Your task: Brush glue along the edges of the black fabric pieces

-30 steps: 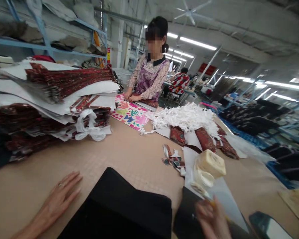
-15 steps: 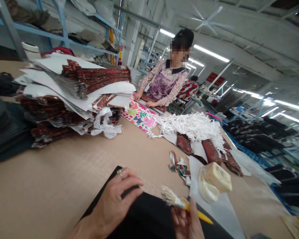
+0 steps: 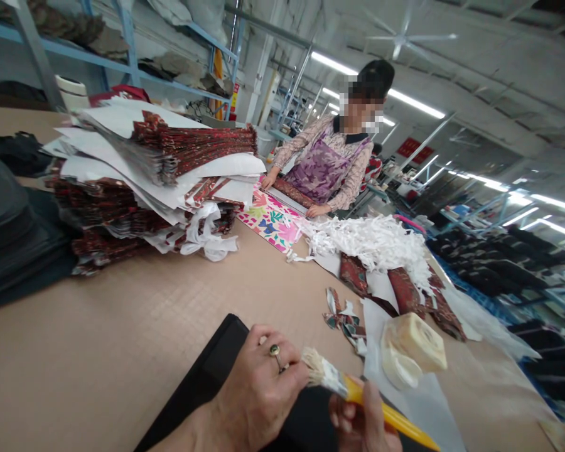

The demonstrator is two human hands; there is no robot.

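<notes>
A brush with a yellow handle point(image 3: 395, 419) and pale bristles point(image 3: 314, 365) is in my right hand point(image 3: 365, 417), its fingers wrapped around the handle. My left hand point(image 3: 263, 380), wearing a ring with a dark stone, is closed, its fingertips at the tips of the bristles. What those fingers pinch, if anything, is hidden. Beneath both hands lies a flat black piece point(image 3: 211, 358) on the table, partly covered by my hands. Right of the brush stands a cream-coloured tub point(image 3: 417, 342), on its side or cut open, on a white sheet point(image 3: 376, 320).
Patterned red fabric stacks point(image 3: 207, 147) with white sheets rise at left, beside dark layered pieces point(image 3: 19, 232). White strips point(image 3: 371, 242) lie in a heap beyond small scraps point(image 3: 343, 320). A co-worker point(image 3: 324, 157) stands across the brown table point(image 3: 122, 339), near a floral sheet point(image 3: 270, 220).
My left hand has moved right and its fingers have closed against the bristles. The brush has turned, its handle end now lower right. The co-worker's hand has shifted right, and the view has moved slightly.
</notes>
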